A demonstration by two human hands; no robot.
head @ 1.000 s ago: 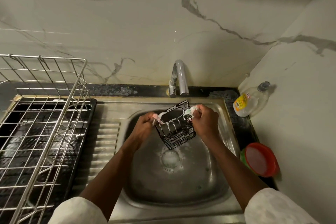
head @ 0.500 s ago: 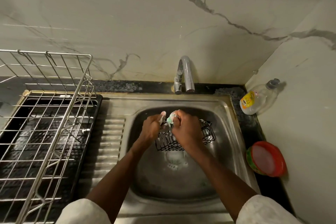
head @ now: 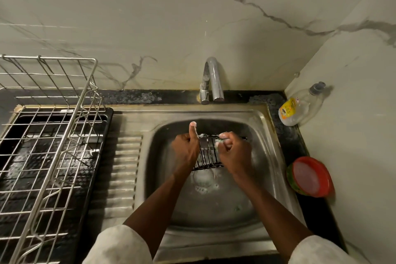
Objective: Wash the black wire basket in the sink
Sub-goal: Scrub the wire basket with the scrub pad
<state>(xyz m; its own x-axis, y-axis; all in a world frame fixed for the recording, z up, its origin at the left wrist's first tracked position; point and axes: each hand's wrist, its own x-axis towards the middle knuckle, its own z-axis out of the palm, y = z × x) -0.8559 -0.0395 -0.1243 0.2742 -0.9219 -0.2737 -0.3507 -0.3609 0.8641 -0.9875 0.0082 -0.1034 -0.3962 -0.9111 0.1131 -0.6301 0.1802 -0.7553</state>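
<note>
Both hands in sink [head: 264,156], L hand [head: 186,150] grips black wire basket [head: 207,154], R hand [head: 234,153] pinches scrubber [head: 220,140], walls apart

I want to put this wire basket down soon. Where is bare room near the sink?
The ribbed drainboard, between the sink bowl and the wire dish rack, is bare. The narrow right counter is crowded: a soap bottle and a red-lidded container stand there.

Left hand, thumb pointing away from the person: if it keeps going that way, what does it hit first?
Likely the back wall of the sink, just past the left hand gripping the basket. The faucet sits higher and rightward; depth is unclear.
</note>
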